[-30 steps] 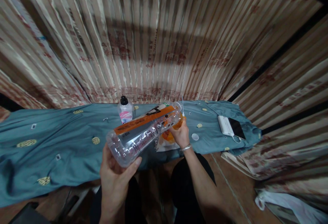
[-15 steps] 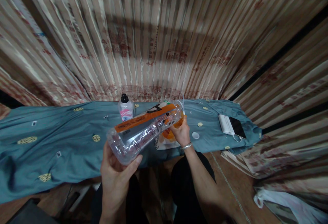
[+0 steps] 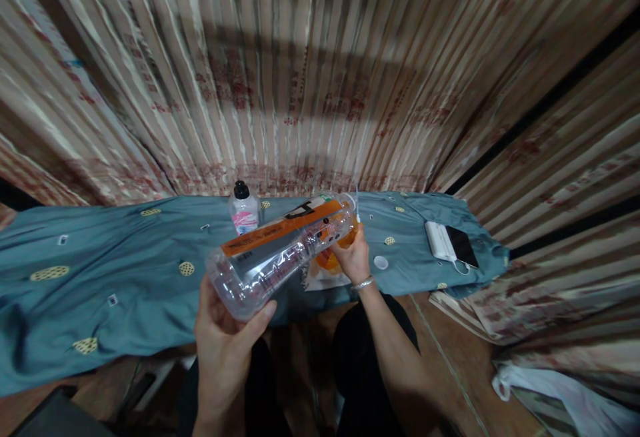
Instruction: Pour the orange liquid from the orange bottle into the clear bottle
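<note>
My left hand (image 3: 225,344) is wrapped round the base of a large clear plastic bottle (image 3: 250,277) with an orange and grey label. The bottle lies tilted, its neck end higher up and to the right, and I see no liquid in it. My right hand (image 3: 354,256) is closed round an orange see-through container (image 3: 327,258) under the neck end. The bottle hides much of that container, and whether the two touch I cannot tell. A thin white stick-like piece shows beside the neck. Just right of my right hand lies a white round cap (image 3: 381,262).
A small clear bottle with a black cap and pink label (image 3: 245,214) stands behind the large bottle. On the right lie a white power bank (image 3: 440,241) with a cable and a black phone (image 3: 462,246). Blue-green cloth (image 3: 145,250) covers the narrow table; curtains hang behind it.
Hardly anything differs: both hands keep their holds, and the large bottle stays tilted at about the same angle. The whole view has shifted very slightly.
</note>
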Demonstrator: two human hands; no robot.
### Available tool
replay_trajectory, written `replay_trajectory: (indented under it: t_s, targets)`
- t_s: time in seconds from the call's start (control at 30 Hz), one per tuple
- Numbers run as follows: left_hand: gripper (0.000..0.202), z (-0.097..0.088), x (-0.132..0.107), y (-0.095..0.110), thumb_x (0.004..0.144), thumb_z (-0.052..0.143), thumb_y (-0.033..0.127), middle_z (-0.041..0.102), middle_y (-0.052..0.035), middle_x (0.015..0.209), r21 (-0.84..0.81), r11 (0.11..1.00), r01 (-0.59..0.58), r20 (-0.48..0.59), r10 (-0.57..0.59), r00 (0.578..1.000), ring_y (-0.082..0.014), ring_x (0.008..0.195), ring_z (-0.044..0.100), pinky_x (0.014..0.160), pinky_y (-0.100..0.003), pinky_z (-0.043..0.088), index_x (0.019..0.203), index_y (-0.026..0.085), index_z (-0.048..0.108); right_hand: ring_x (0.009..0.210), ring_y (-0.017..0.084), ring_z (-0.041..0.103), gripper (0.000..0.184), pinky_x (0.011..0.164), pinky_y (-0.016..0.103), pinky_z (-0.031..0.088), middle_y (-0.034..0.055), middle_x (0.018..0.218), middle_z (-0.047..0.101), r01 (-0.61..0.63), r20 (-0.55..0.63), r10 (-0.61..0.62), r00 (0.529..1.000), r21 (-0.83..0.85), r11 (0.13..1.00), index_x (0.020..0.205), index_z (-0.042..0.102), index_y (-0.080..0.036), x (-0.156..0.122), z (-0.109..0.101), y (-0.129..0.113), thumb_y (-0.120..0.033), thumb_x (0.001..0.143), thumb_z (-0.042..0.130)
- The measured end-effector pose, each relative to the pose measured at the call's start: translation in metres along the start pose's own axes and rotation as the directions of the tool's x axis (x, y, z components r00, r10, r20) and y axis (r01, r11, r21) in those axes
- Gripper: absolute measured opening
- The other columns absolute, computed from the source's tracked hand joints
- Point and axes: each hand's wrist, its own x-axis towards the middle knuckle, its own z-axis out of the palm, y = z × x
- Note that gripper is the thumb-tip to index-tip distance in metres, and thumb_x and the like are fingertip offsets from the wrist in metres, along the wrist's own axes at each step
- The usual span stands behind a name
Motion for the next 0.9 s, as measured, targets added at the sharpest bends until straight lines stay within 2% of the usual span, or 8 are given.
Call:
replay_trajectory:
  t_s: [0.33, 0.5, 0.9]
  targets:
    - [0.089, 0.0036, -0.0027, 0.0055, 0.058, 0.101, 0.025, 0.072, -0.011, 0.133, 0.006, 1.0, 0.018, -0.014, -0.018, 1.0, -0.0303, 0.112, 0.075, 0.099, -0.046, 0.063, 0.14, 0.023, 0.065, 0.09, 0.029, 0.078, 0.058, 0.078, 0.039, 0.062, 0.0058, 0.1, 0.079, 0.002, -0.003, -0.002, 1.0, 0.002, 1.0, 0.115, 0.056, -0.024, -0.0002, 0.0002, 0.0008, -0.042, 0.069, 0.085]
    - [0.084, 0.0015, -0.0017, 0.0031, 0.06, 0.101, 0.021, 0.074, -0.0106, 0.129, -0.016, 1.0, -0.007, 0.002, 0.007, 1.0, -0.0269, 0.109, 0.076, 0.097, -0.041, 0.063, 0.137, 0.022, 0.068, 0.091, 0.031, 0.078, 0.06, 0.078, 0.039, 0.062, 0.0071, 0.1, 0.079, -0.002, -0.009, 0.001, 1.0, -0.014, 1.0, 0.114, 0.056, -0.024, -0.0003, 0.0001, 0.0016, -0.046, 0.068, 0.086]
    - [0.086, 0.0056, -0.0025, 0.0055, 0.055, 0.102, 0.024, 0.074, -0.0099, 0.127, -0.023, 1.0, 0.007, -0.038, -0.008, 0.999, -0.0272, 0.105, 0.076, 0.094, -0.043, 0.065, 0.135, 0.022, 0.069, 0.091, 0.029, 0.078, 0.058, 0.079, 0.039, 0.063, 0.007, 0.102, 0.079, 0.011, -0.008, -0.011, 1.0, -0.012, 1.0, 0.115, 0.056, -0.024, 0.0002, 0.0002, 0.0014, -0.045, 0.069, 0.086]
